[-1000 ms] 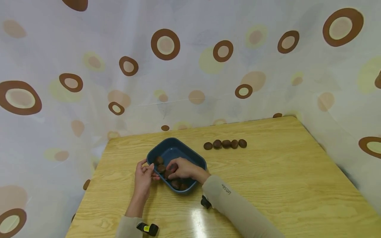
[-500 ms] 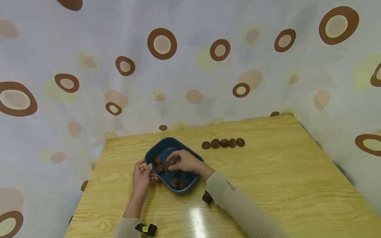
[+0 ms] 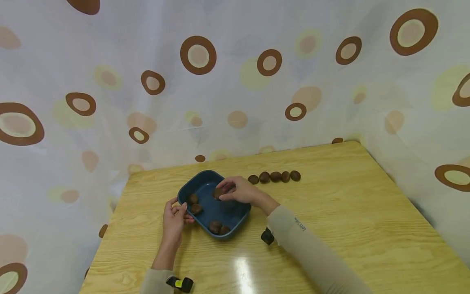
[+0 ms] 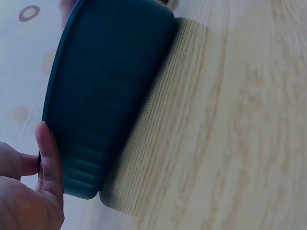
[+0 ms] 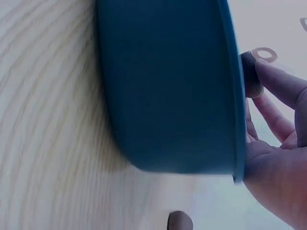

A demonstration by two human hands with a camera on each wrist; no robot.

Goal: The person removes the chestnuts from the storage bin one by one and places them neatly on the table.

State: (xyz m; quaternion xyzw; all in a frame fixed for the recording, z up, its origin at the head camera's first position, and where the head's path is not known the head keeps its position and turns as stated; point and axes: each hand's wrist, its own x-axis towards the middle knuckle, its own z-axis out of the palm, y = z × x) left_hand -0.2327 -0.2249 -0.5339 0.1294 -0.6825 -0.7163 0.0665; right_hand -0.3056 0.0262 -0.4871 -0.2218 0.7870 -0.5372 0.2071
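Observation:
A dark blue rounded box (image 3: 208,204) sits on the table, with chestnuts lying along its left wall (image 3: 193,199) and near corner (image 3: 214,227). At its left side my left hand (image 3: 174,222) grips the rim, thumb on the edge; the left wrist view shows this hand (image 4: 33,191) against the box's outer wall (image 4: 110,86). My right hand (image 3: 240,191) pinches one brown chestnut (image 3: 218,193) between thumb and fingers, over the right part of the box. In the right wrist view that chestnut (image 5: 250,76) shows just above the box rim.
Behind and right of the box, several chestnuts (image 3: 275,176) form a straight row on the wooden table (image 3: 330,212). One chestnut (image 5: 180,221) shows at the bottom of the right wrist view. A patterned curtain (image 3: 235,81) hangs behind the table.
My right hand has lifted a chestnut from among those in the box and moved right and away from me with it. My left hand has kept its grip on the rim.

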